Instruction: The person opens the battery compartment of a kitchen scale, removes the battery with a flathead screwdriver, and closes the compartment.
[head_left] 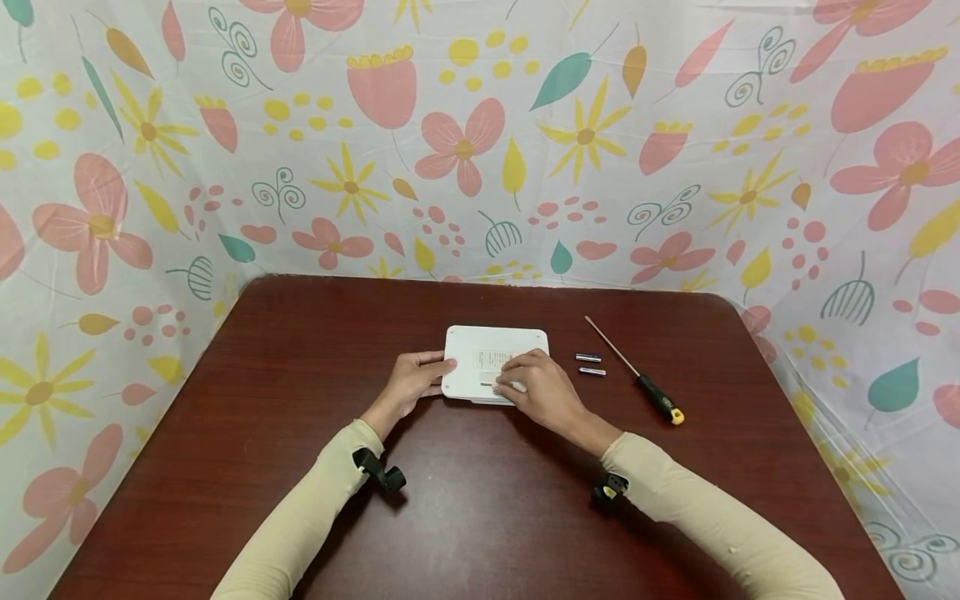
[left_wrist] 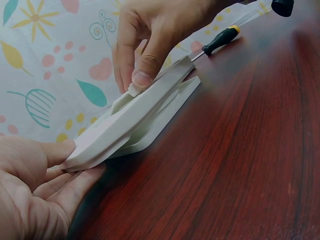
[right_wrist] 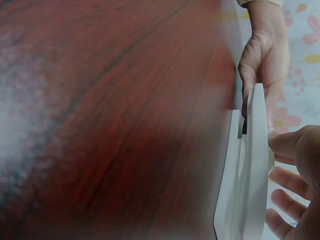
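Note:
A flat white device with rounded corners lies at the middle of the table, its printed label facing up. My left hand grips its left edge, thumb on top and fingers underneath. Over the right part of the same face is my right hand, its thumb and fingers pinching a small white cover at the surface. Both wrist views show the device edge-on, with a second white panel below its main body. Two small batteries, one behind the other, lie just right of the device.
To the right of the batteries lies a screwdriver with a black and yellow handle, its shaft pointing away. The dark red wooden table ends at a flower-patterned curtain at the back and sides.

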